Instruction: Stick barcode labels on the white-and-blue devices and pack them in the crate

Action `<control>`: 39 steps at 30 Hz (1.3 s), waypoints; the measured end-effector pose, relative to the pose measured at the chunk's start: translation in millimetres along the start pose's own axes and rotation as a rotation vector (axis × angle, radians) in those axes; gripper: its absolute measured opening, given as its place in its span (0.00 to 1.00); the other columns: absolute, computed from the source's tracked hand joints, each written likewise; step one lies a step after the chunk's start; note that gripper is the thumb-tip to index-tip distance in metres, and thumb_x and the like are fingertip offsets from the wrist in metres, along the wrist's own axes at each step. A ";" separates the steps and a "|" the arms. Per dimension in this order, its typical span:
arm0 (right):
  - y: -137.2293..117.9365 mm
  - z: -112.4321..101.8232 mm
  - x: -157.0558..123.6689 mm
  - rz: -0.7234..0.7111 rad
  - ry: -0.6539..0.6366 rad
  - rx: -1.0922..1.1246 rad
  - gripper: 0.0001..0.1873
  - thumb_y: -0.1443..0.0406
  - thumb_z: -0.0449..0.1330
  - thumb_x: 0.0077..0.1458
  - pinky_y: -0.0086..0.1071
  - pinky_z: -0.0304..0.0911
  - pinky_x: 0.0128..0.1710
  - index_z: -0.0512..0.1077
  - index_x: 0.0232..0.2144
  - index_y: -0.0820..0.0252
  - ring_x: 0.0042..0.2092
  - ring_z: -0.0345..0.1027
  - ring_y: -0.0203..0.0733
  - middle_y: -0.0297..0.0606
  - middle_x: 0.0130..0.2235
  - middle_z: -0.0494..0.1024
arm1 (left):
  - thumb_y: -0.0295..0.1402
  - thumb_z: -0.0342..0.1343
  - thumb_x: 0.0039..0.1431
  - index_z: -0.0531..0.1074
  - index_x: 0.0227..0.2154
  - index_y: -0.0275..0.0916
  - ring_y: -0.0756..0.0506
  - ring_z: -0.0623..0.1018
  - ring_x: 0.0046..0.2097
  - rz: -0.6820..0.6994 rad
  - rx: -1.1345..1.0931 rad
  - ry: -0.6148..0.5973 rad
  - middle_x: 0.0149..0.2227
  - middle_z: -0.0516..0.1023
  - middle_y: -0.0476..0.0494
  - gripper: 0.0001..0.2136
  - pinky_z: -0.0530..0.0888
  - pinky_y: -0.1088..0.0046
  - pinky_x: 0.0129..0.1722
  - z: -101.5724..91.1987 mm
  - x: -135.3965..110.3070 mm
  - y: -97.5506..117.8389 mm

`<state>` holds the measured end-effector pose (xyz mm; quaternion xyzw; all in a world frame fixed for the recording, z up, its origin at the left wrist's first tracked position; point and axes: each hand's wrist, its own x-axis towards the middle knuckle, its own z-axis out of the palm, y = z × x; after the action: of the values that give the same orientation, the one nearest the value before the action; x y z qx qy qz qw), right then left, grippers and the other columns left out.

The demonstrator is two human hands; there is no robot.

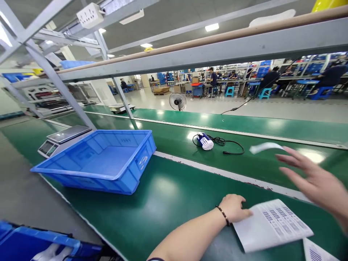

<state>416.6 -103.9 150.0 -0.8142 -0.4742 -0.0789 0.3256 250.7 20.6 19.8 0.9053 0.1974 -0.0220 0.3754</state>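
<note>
My left hand, with a dark beaded bracelet at the wrist, grips the left edge of a white sheet of printed labels, its thumb lying over the paper. To the right, my right hand is raised above the green bench with its fingers apart. A white strip, blurred, meets the tip of its index finger; whether it sticks there or is loose I cannot tell. Part of a second printed sheet lies at the lower right edge.
A blue plastic bin stands on the green bench, beside a weighing scale. Farther back lies a blue and white device with a coiled black cable. A metal shelf beam crosses above. People sit working across the aisle.
</note>
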 end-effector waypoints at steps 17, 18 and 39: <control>-185.9 351.9 197.2 0.107 -0.322 0.246 0.21 0.58 0.54 0.57 0.43 0.64 0.43 0.62 0.51 0.60 0.44 0.66 0.43 0.43 0.49 0.67 | 0.34 0.46 0.52 0.70 0.25 0.40 0.51 0.67 0.25 -0.057 -0.286 0.320 0.24 0.72 0.50 0.09 0.61 0.76 0.23 -43.5 -63.1 -104.2; -184.9 350.7 200.1 0.132 -0.298 0.237 0.21 0.57 0.54 0.58 0.43 0.64 0.43 0.62 0.51 0.60 0.44 0.66 0.42 0.42 0.48 0.68 | 0.34 0.46 0.52 0.70 0.27 0.41 0.50 0.69 0.26 -0.064 -0.296 0.324 0.25 0.73 0.50 0.08 0.63 0.75 0.25 -43.5 -62.5 -103.9; -313.7 35.9 33.9 -0.550 -0.644 0.150 0.42 0.61 0.50 0.50 0.29 0.60 0.21 0.35 0.63 0.58 0.21 0.64 0.37 0.29 0.22 0.71 | 0.44 0.61 0.45 0.40 0.59 0.38 0.32 0.59 0.60 0.283 0.336 1.487 0.57 0.61 0.28 0.44 0.59 0.44 0.56 -87.0 -178.8 -97.5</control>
<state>170.1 48.3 279.9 -0.6145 -0.7555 0.1303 0.1861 40.2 82.0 50.4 0.7435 0.2739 0.6101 0.0011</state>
